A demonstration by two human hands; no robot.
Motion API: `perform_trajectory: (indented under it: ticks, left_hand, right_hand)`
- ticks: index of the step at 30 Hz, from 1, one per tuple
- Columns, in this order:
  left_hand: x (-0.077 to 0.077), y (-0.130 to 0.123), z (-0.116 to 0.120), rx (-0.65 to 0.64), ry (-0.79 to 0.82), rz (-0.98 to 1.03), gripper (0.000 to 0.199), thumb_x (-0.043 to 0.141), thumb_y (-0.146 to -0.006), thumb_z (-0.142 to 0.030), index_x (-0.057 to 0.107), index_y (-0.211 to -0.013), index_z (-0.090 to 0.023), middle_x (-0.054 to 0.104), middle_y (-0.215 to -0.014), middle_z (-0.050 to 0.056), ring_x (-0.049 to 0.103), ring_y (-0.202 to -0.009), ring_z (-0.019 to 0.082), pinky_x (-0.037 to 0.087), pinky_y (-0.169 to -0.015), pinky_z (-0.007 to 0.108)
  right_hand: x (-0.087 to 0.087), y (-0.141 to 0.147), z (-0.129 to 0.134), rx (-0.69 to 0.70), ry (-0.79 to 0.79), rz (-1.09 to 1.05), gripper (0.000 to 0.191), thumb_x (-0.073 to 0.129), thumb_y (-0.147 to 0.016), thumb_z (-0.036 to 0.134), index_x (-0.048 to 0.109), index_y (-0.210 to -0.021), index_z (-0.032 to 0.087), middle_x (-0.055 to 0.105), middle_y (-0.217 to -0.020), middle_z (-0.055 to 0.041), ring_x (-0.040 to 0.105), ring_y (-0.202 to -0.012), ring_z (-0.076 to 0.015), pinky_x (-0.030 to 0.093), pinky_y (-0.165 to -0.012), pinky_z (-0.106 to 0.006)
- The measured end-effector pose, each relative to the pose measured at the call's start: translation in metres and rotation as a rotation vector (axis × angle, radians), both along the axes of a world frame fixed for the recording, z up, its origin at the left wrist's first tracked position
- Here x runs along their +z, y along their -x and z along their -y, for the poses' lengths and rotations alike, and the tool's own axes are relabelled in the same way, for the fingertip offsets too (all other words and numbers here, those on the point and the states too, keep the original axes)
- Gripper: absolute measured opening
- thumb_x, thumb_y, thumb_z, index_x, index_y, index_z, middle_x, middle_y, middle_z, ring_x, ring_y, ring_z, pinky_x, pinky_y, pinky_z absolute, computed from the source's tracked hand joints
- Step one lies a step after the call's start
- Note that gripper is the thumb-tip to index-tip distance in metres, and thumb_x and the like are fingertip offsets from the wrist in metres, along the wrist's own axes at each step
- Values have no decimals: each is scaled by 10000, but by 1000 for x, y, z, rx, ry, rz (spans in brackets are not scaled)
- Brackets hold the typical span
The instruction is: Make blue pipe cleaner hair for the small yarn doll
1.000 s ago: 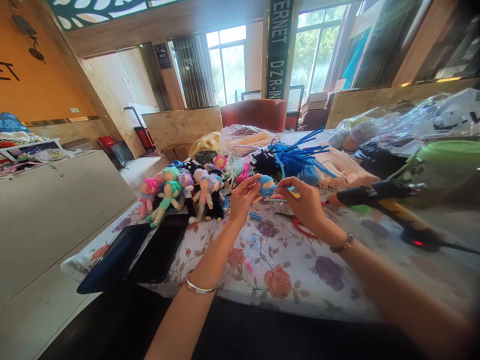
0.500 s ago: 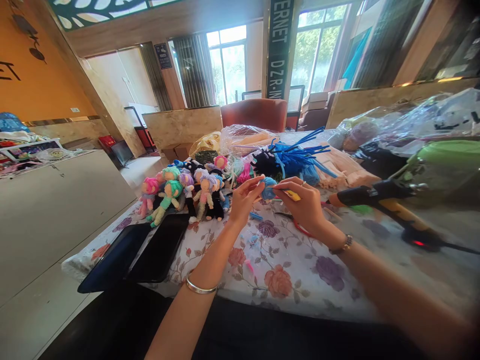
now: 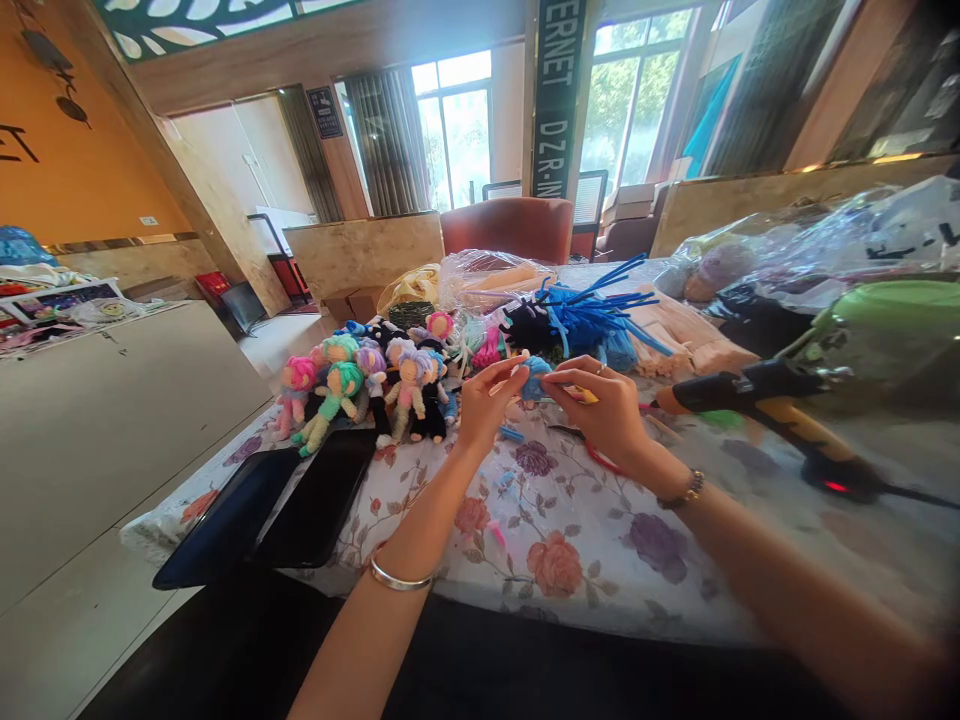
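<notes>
Between my two hands, above the table, is a small fuzzy blue doll head point(image 3: 535, 380) made of pipe cleaners. My left hand point(image 3: 486, 400) pinches its left side, and a bit of pale peach shows at its top. The fingertips of my right hand point(image 3: 604, 405) are closed on its right side. Under the right fingers a small yellow piece point(image 3: 589, 396) shows; most of it is hidden, so its kind is unclear. Red-handled scissors point(image 3: 600, 458) lie below the right hand. A short blue pipe-cleaner piece point(image 3: 511, 433) lies beneath the left.
Finished pipe-cleaner dolls point(image 3: 345, 385) crowd the table's left side, near two black trays point(image 3: 319, 500). Blue pipe cleaners point(image 3: 600, 310) and peach bundles point(image 3: 697, 335) lie behind my hands. A glue gun point(image 3: 780, 410) with a red light stands right, beside plastic bags point(image 3: 825, 240).
My right fingers have shifted slightly on the blue doll head, and less of the yellow piece shows. The left hand keeps nearly the same place.
</notes>
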State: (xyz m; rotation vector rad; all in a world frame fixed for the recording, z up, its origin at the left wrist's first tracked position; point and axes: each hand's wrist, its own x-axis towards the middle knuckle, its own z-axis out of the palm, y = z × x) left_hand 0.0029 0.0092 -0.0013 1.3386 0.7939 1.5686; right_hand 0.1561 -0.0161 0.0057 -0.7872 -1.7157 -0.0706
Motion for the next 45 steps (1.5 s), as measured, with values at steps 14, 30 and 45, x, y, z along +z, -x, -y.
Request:
perform_trajectory:
  ticks: [14,30,45]
  left_hand:
    - [6,-3,8,-125,87,95,452,803,-582,-271,720,-1022,-208,730,-995,40,646,-997,232,469,-938,370]
    - [12,4,5,-230,163,347,333,761,-616,-204,726,-947,-210,715,-996,48,651,-960,211,471,-850,345]
    - [13,2,7,-242,180,300,334,754,-650,-279,722,-979,-233,720,-947,29,651,-827,146,465,-806,295]
  right_hand:
    - [-1,-3,-5,5,-32,9,119,617,-847,274,717,-807,220,662,-810,-32,613,-698,-129,478,-628,-248]
    - [13,-11,-3,-102,-16,121,163,540,-894,307,661,-851,206,664,-812,-43,615,-724,-153,468,-659,-261]
    - [12,-7,1,-121,57,106,209,555,-879,365,682,-840,203,685,-795,-48,611,-651,-148,452,-591,-249]
